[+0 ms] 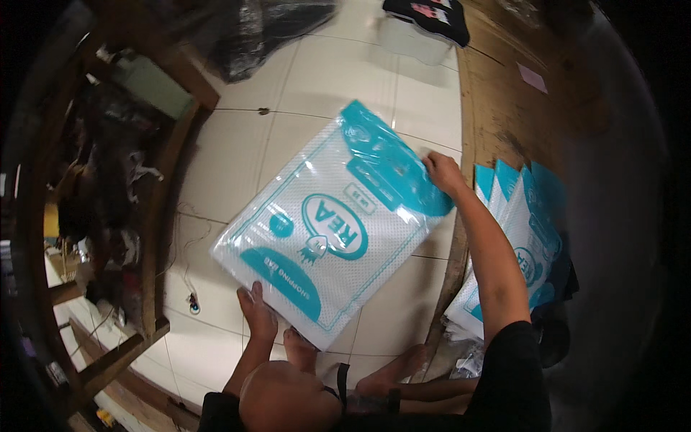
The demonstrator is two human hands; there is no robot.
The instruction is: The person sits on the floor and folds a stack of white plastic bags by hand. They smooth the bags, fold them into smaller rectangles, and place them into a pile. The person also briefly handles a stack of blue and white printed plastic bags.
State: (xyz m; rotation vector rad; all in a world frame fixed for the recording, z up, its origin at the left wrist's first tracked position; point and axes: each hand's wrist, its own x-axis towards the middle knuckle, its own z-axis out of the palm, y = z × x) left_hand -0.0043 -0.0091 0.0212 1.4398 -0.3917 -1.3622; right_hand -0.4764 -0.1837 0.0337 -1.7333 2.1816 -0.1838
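Observation:
A large flat pack of plastic bags [374,237], glossy and clear-wrapped, with white dotted and teal print, is held tilted above the tiled floor. The print faces up and appears upside down from here. My right hand [444,173] is closed on its far right edge, by the solid teal band. At the near left edge my left hand [257,315] grips the pack, its thumb showing and the other fingers mostly hidden underneath. Close to my right forearm, a fanned stack of similar teal-and-white packs [507,209] lies on the right.
A wooden frame [162,237] borders the left side, with cluttered goods behind it. Dark plastic sheeting [252,36] lies at the far left. A pale container [414,45] with dark fabric on top stands far ahead, beside a brown wooden surface [504,86]. My bare feet are near the pack.

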